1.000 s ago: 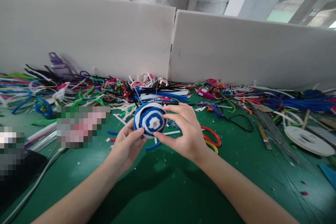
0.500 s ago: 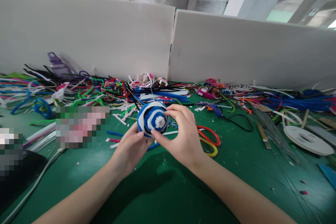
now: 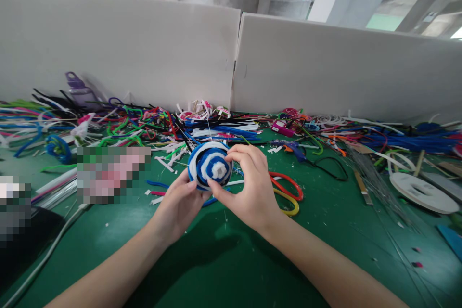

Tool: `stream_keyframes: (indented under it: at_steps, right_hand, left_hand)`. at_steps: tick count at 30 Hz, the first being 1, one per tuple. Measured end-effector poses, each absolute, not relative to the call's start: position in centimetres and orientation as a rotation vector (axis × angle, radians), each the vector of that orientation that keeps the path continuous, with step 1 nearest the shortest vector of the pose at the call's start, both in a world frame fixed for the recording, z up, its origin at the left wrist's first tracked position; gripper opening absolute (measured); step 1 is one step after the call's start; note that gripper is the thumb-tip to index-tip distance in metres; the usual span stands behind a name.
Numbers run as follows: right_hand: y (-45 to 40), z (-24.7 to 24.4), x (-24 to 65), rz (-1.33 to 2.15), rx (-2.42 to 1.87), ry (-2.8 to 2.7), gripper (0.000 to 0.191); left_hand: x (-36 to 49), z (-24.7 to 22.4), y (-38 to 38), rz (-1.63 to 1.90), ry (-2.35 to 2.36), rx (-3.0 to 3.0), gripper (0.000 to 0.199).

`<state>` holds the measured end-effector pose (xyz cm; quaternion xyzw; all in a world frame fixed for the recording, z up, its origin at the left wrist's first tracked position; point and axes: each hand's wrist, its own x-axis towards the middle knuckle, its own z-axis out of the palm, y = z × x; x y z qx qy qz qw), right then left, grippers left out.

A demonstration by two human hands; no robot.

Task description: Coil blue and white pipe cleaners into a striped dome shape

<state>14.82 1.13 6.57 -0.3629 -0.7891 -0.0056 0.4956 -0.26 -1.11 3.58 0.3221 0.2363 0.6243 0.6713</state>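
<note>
A round blue-and-white spiral piece point(image 3: 210, 165) of fuzzy stems is held up over the green table, its white centre facing me. My left hand point(image 3: 182, 202) grips its lower left edge, with the thumb on the front and the other fingers partly hidden behind it. On the right side, my right hand point(image 3: 252, 187) pinches the raised middle coil between thumb and fingertips. Behind the hands, scissors with red and yellow handles point(image 3: 288, 190) lie on the table.
Heaps of coloured stems point(image 3: 144, 122) line the white partition point(image 3: 126, 48). Further right are a blue glue gun point(image 3: 294, 150), a pink box point(image 3: 283, 128) and a white spool point(image 3: 424, 193). A purple bottle point(image 3: 82, 91) stands back left; a white cable point(image 3: 46, 255) runs front left.
The raised middle of the spiral piece has shifted slightly left and up, with a small turn. Both hands keep their hold almost in place.
</note>
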Motion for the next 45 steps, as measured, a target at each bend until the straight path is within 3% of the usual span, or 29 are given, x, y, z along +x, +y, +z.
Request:
stream_keyframes:
  at_steps: [10,18,33,39,45]
  right_hand:
    - [2.6,9.0,17.2,-0.05,-0.682,-2.317,0.051]
    - [2.6,8.7,17.0,-0.045,-0.658,-2.388,0.043]
    - [2.6,8.0,16.7,-0.091,-0.639,-2.337,0.032]
    - [2.7,8.0,16.8,0.017,-0.67,-2.261,0.052]
    - [3.1,7.9,17.0,-0.017,-0.689,-2.224,0.036]
  left_hand:
    - [-0.7,3.8,-0.7,1.444,0.725,0.76,0.034]
    - [-0.8,3.9,-0.7,1.447,0.778,0.736,0.023]
    - [-0.8,3.7,-0.6,1.408,0.753,0.735,0.022]
    - [-1.0,3.6,-0.2,1.47,0.77,0.718,0.019]
    - [-1.1,3.4,0.0,1.477,0.782,0.718,0.017]
